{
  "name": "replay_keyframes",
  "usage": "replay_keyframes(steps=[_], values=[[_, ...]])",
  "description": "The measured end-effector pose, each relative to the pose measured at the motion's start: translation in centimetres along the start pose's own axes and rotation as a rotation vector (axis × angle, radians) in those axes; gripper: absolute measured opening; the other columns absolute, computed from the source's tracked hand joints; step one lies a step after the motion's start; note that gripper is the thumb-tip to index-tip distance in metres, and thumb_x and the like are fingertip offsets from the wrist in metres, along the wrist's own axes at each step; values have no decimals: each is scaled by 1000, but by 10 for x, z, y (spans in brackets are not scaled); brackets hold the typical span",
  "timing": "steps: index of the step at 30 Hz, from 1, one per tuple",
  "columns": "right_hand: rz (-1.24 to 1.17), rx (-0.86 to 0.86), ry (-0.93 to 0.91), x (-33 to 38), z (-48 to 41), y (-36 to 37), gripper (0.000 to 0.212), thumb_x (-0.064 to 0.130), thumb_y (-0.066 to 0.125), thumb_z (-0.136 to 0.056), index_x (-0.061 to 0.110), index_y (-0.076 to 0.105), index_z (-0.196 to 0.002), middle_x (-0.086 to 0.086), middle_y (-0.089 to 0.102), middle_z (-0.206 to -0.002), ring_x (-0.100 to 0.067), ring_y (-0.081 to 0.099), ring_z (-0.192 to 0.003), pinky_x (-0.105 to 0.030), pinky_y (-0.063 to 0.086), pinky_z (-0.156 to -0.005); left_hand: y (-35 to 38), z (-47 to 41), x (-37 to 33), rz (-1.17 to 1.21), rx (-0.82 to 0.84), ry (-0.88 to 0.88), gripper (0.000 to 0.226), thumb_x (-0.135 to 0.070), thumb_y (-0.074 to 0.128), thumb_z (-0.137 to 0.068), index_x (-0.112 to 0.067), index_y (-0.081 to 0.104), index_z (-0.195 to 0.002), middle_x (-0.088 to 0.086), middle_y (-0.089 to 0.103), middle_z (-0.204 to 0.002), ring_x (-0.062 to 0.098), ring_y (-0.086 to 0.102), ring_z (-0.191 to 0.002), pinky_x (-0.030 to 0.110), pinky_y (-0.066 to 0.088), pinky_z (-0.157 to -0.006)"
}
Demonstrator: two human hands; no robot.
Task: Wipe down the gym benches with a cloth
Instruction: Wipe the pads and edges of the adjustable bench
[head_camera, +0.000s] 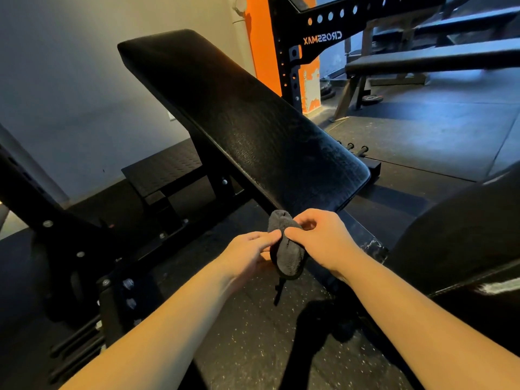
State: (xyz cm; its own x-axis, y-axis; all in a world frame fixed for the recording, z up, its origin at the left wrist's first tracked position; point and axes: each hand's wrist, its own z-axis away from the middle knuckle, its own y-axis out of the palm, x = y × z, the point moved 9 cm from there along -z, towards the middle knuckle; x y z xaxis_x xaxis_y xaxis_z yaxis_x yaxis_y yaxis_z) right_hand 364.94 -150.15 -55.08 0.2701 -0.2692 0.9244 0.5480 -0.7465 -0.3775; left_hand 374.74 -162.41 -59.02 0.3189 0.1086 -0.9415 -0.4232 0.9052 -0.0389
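Your left hand and right hand both pinch the dark grey terry cloth; fold it flat, then start at the black padded inclined bench's lower edge.

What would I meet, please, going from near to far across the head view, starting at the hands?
Left hand and right hand pinching the dark cloth → inclined bench pad → black CROSSMAX rack → orange pillar behind it.
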Motion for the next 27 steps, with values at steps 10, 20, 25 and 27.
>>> replay_keyframes(steps=[10,20,25,27], values=[[190,-235,66,-23,-11,-21,43,21,59,-100,26,57,-143,-4,41,-155,-31,24,-147,-44,25,-117,-68,-5,-54,-124,-790,339,26,-27,69,-95,-14,58,-114,3,59,-103,8,54,-88,21,39,-65],[114,-287,32,-40,-9,-16,51,20,74,-92,25,60,-140,2,35,-157,-21,18,-146,-48,34,-118,-22,-31,-42,-292,-733,487,20,-23,54,-103,-12,57,-120,0,55,-116,5,51,-101,12,40,-81],[132,-296,26,-39,-6,-15,48,20,72,-94,25,60,-140,3,34,-156,-17,17,-145,-34,27,-114,2,-21,-38,-393,-632,555,8,-9,61,-95,-13,54,-93,2,49,-100,-7,45,-82,3,35,-70],[134,-291,21,-38,-5,-13,48,20,71,-95,24,59,-141,4,33,-156,-16,16,-145,-28,23,-109,12,-18,-29,-465,-535,558,14,-7,63,-92,-15,52,-87,1,49,-98,-8,45,-81,4,35,-70]])
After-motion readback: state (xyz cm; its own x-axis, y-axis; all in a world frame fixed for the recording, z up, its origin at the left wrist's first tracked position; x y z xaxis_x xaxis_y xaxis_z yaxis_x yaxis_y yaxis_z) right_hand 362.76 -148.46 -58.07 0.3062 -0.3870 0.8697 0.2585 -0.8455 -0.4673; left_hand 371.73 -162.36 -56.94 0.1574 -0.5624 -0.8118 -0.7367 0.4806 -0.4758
